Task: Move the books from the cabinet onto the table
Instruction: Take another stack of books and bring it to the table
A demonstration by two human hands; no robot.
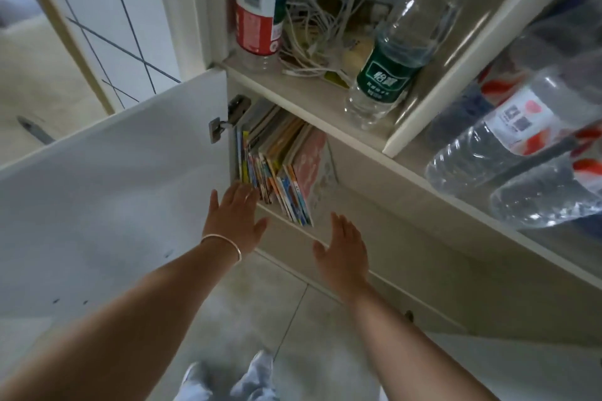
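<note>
Both hands, left hand (235, 215) and right hand (342, 249) (fingers spread, holding nothing), near the leaning row of thin colourful books (280, 169) at the white cabinet shelf's (286, 221) front edge; a loose squeeze could spill them.

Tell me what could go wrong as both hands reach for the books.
1. The books lean sideways in a loose row; pulling some out may let the rest topple or slide off the shelf edge.
2. The left hand is close to the open cabinet door and its hinge; it might bump them.

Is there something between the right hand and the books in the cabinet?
No. In the head view the stretch from the right hand to the books is bare; behind it shows only the cabinet's lower front edge.
</note>
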